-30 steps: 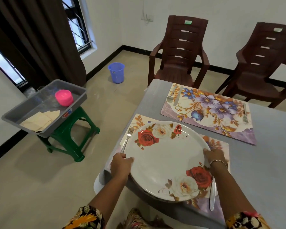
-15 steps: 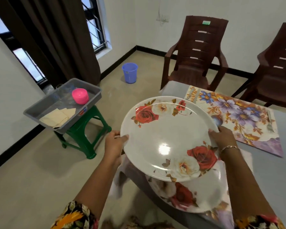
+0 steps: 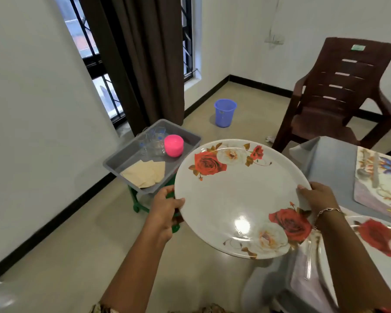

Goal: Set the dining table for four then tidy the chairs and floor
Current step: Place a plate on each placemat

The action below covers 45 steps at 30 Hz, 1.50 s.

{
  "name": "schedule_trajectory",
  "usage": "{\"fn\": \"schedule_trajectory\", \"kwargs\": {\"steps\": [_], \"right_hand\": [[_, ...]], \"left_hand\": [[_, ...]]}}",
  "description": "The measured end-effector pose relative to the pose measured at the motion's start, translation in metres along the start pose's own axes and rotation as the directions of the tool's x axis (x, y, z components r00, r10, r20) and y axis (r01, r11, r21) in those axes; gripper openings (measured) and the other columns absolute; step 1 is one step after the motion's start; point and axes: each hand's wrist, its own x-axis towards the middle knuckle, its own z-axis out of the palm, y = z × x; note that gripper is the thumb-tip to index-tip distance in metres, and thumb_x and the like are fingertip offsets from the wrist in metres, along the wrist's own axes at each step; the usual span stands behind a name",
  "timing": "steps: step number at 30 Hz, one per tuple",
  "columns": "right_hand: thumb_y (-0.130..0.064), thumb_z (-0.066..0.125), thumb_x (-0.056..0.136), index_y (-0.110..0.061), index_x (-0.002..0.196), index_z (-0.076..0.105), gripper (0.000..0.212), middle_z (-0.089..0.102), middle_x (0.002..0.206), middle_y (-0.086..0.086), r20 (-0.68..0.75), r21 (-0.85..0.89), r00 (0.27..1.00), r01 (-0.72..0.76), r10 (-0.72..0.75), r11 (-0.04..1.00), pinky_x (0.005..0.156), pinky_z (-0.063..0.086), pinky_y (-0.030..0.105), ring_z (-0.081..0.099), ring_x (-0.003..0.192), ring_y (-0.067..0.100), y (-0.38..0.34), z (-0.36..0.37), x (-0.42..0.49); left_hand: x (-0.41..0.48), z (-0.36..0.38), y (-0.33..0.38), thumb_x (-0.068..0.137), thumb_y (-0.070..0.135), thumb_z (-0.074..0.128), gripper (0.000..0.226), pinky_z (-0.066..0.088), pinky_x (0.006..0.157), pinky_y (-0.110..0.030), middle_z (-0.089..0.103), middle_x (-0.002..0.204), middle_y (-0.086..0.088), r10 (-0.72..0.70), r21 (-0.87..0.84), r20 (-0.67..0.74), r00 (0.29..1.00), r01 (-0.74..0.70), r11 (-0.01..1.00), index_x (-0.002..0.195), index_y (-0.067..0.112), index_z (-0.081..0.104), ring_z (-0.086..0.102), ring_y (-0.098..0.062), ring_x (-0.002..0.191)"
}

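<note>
Gripping the rose plate (image 3: 235, 195) — left hand (image 3: 165, 206), right hand (image 3: 318, 195), opposite edges.

Bright, even daylight from the window (image 3: 104, 91) at upper left, panes blown out; dark curtain (image 3: 145, 64) beside it underexposed, little fold detail. White wall (image 3: 32, 109) flat and soft. Hard glare spot low on the held plate (image 3: 239, 195), faint sheen around it. Soft diffuse shadow on the floor (image 3: 95, 236) under the green stool (image 3: 134, 205). Second plate (image 3: 379, 238) at right edge smeared by motion blur, table (image 3: 330, 163) corner below it also smeared. Wide-angle bending at edges: window bars and skirting curve. Bottom-left corner hazy, out of focus
</note>
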Motion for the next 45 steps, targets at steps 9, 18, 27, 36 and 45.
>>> {"fn": "schedule_trajectory", "kwargs": {"steps": [9, 18, 27, 36, 45], "right_hand": [[-0.009, 0.053, 0.092, 0.004, 0.101, 0.061, 0.018, 0.05, 0.064, 0.011, -0.048, 0.074, 0.998, -0.046, 0.049, 0.996, 0.026, 0.034, 0.014, 0.046, 0.054, 0.023, -0.044, 0.049, 0.043], [-0.006, 0.052, 0.091, 0.009, 0.107, 0.06, 0.023, 0.06, 0.091, 0.02, -0.228, 0.23, 0.96, -0.109, 0.162, 0.967, 0.077, 0.049, 0.04, 0.056, 0.081, 0.031, -0.073, 0.042, 0.135], [-0.008, 0.051, 0.092, 0.0, 0.104, 0.06, 0.017, 0.063, 0.091, 0.02, -0.394, 0.32, 0.85, -0.23, 0.35, 0.919, 0.043, 0.045, 0.018, 0.059, 0.071, 0.033, -0.095, -0.008, 0.196], [-0.005, 0.05, 0.092, -0.001, 0.099, 0.06, 0.013, 0.061, 0.088, 0.019, -0.59, 0.431, 0.639, -0.268, 0.493, 0.862, 0.066, 0.048, 0.039, 0.058, 0.072, 0.032, -0.103, -0.046, 0.278], [0.0, 0.051, 0.091, 0.01, 0.11, 0.059, 0.023, 0.063, 0.102, 0.026, -0.711, 0.564, 0.337, -0.252, 0.618, 0.786, 0.089, 0.046, 0.049, 0.057, 0.086, 0.03, -0.125, -0.079, 0.372]], "left_hand": [[0.094, -0.009, 0.046, 0.092, -0.004, 0.047, 0.036, 0.048, 0.079, -0.039, 0.064, 0.102, -0.009, -0.038, 0.076, 0.069, 0.997, 0.033, 0.997, 0.125, 0.011, 0.048, 0.057, -0.028, 0.093], [0.232, 0.099, 0.141, 0.091, -0.002, 0.048, 0.03, 0.049, 0.064, -0.035, 0.064, 0.103, -0.01, -0.017, 0.285, 0.259, 0.966, -0.059, 0.957, 0.118, 0.012, 0.051, 0.061, -0.027, 0.09], [0.333, 0.248, 0.181, 0.091, -0.008, 0.042, 0.027, 0.045, 0.062, -0.033, 0.061, 0.091, -0.006, -0.117, 0.38, 0.53, 0.84, -0.112, 0.918, 0.11, 0.01, 0.049, 0.057, -0.022, 0.075], [0.421, 0.419, 0.2, 0.091, -0.007, 0.042, 0.028, 0.045, 0.062, -0.033, 0.063, 0.095, -0.011, -0.272, 0.475, 0.719, 0.64, -0.166, 0.864, 0.11, 0.011, 0.052, 0.057, -0.023, 0.076], [0.478, 0.601, 0.242, 0.094, -0.006, 0.04, 0.031, 0.047, 0.061, -0.03, 0.065, 0.1, -0.009, -0.361, 0.493, 0.84, 0.405, -0.291, 0.82, 0.119, 0.009, 0.05, 0.06, -0.019, 0.078]]}}
